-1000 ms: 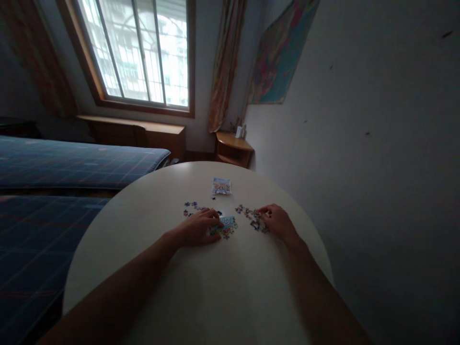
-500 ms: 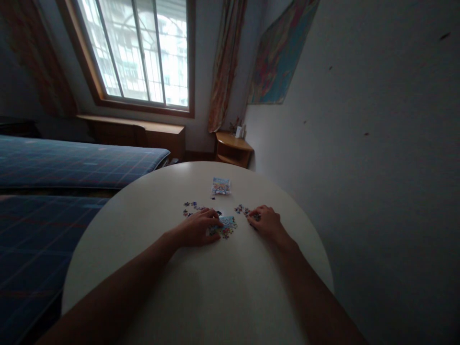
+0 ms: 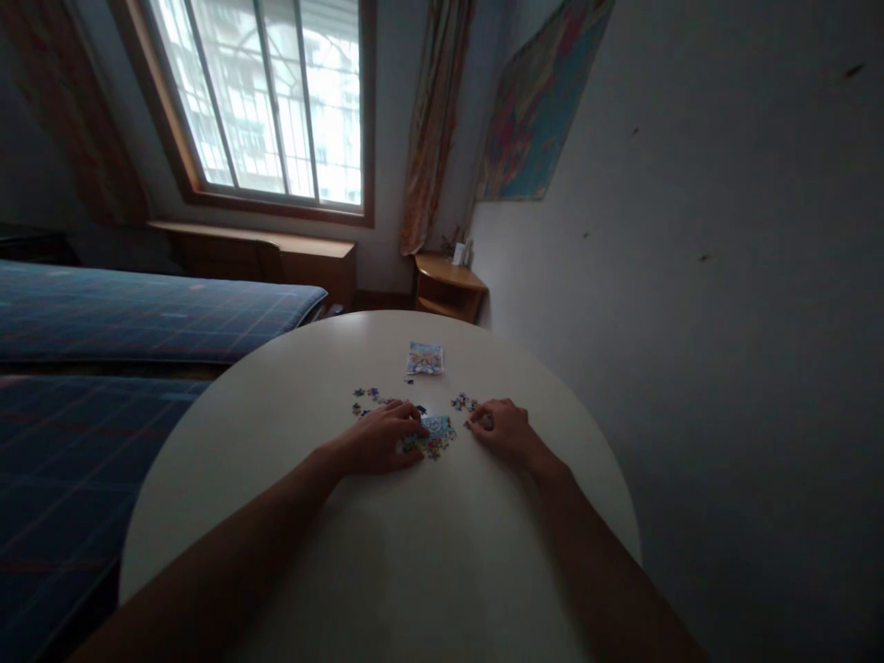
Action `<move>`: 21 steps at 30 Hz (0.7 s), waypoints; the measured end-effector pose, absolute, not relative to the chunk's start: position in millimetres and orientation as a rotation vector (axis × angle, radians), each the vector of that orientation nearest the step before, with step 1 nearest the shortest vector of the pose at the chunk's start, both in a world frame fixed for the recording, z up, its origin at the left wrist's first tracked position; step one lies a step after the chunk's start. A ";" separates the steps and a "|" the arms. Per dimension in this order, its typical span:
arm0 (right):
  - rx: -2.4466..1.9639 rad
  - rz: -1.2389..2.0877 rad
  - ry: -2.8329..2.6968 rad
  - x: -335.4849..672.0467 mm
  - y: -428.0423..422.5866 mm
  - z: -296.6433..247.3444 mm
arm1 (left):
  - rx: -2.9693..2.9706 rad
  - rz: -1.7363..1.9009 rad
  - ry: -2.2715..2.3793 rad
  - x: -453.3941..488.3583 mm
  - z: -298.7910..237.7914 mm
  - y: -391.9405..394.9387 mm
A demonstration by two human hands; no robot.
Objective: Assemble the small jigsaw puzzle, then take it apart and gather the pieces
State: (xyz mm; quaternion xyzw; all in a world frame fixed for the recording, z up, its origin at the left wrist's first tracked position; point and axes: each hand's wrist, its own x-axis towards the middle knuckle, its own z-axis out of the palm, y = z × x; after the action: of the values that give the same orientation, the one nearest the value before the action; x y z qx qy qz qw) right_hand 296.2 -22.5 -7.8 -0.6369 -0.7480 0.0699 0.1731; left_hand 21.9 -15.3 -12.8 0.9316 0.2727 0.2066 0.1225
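Note:
A partly joined jigsaw puzzle (image 3: 436, 427), blue at its far side and multicoloured nearer me, lies flat on the round white table (image 3: 414, 552). My left hand (image 3: 383, 437) rests on its left edge, fingers and thumb apart, hiding part of it. To the right of the puzzle, my right hand (image 3: 505, 431) has thumb and forefinger pinched on a small puzzle piece, low over the tabletop. Loose puzzle pieces (image 3: 461, 401) lie just beyond that hand. More loose pieces (image 3: 366, 394) are scattered past my left hand, partly covered by it.
A small picture packet (image 3: 424, 358) lies farther back on the table, with a single piece near its front edge. A plaid mattress (image 3: 152, 318) is at the left, a wall (image 3: 691, 368) at the right. Behind the table stands a wooden corner shelf (image 3: 448, 271).
My right hand has shifted a little left toward the puzzle, away from the loose pieces, with a small piece now showing at its fingertips. My left hand has stayed in place.

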 end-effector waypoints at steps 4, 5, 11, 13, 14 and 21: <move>-1.746 0.215 -2.125 292.5 -25.5 -5.3 | 2.716 0.619 0.793 21.2 -13.5 -15.7; -1.725 0.225 -2.125 292.1 -26.3 -4.8 | 2.715 0.619 0.790 20.9 -13.9 -15.6; -1.587 0.407 -2.128 292.3 -29.8 -4.5 | 2.708 0.643 0.790 21.8 -15.4 -14.7; -1.521 0.502 -2.092 290.3 -30.1 -4.9 | 2.695 0.661 0.797 23.7 -16.1 -14.5; -1.478 0.548 -2.071 288.3 -30.2 -4.9 | 2.684 0.680 0.807 25.0 -16.7 -14.4; -1.184 0.695 -1.933 261.4 -34.8 -4.3 | 2.535 0.879 0.960 38.6 -18.6 -17.3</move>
State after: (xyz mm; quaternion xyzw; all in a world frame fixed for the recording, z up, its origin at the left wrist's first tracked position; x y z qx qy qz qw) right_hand 261.4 -34.8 -4.3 -0.4628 -0.7555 0.2716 0.3758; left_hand 38.6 -17.3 -18.6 0.8801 0.3332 0.3052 0.1455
